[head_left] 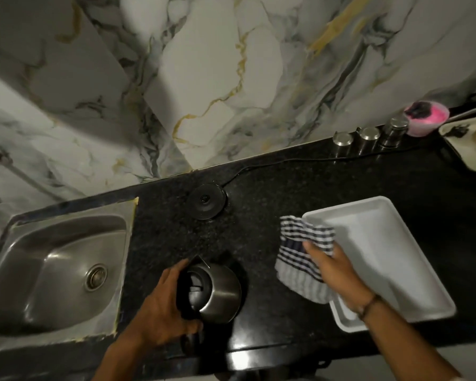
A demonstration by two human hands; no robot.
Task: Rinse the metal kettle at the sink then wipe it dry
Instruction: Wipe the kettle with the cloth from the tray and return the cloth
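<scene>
The metal kettle [220,292] stands on the black counter near its front edge, just right of the steel sink [52,270]. My left hand [162,306] wraps around its black handle side. A blue-and-white checked cloth [300,259] hangs over the left rim of a white tray [390,259]. My right hand [333,273] grips that cloth from above. The kettle's lid looks closed.
The kettle's round black power base [207,200] sits behind it, its cord running right along the wall. Three steel canisters [368,138] and a pink-filled bowl [426,116] line the back right. A tap pipe [0,166] shows at the far left.
</scene>
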